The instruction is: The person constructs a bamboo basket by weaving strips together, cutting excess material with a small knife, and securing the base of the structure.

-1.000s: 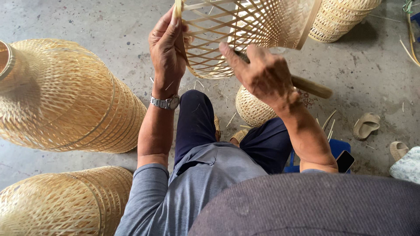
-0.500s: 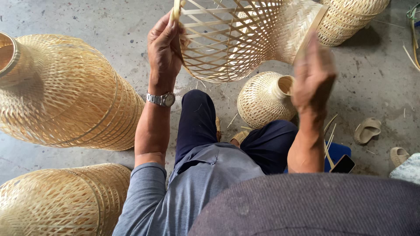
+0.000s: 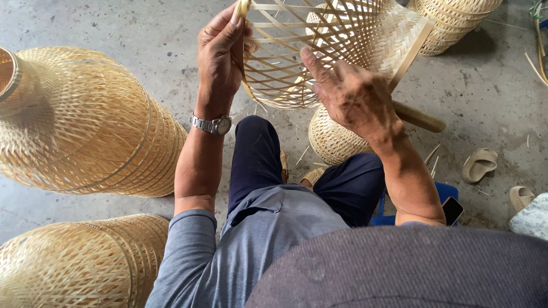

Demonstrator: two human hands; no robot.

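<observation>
At the bottom edge of the view sits the dark grey cap [image 3: 394, 268] of the seated person, with the grey shirt [image 3: 251, 239] and dark blue trousers [image 3: 257, 154] just beyond it. A blue stool [image 3: 439, 197] shows at 4 o'clock, with a dark phone [image 3: 452, 210] resting on its corner.

Two large finished woven bamboo shades lie on the concrete floor [image 3: 114, 28]: one at 8 o'clock [image 3: 80, 262], one at 9 o'clock [image 3: 85, 120]. They lie near each other.

A small woven basket [image 3: 334, 140] stands at the centre, just beyond the knees. A bamboo stick [image 3: 419, 117] lies just beside it, at 3 o'clock of it. Two sandals [image 3: 478, 164] lie at 3 o'clock on the floor.

The left hand [image 3: 220, 54], with a metal wristwatch [image 3: 212, 124] on the wrist, grasps the rim of the open-weave bamboo frame [image 3: 308, 51] at 12 o'clock; the thumb presses along the rim strip. The right hand [image 3: 354, 94] rests on the lower edge of the same frame, fingers curled against its strips and forefinger extended into the weave. The frame is held raised above the knees, tilted, its open mouth toward the person.

Another woven basket [image 3: 451, 20] lies at 1 o'clock, behind the frame.
</observation>
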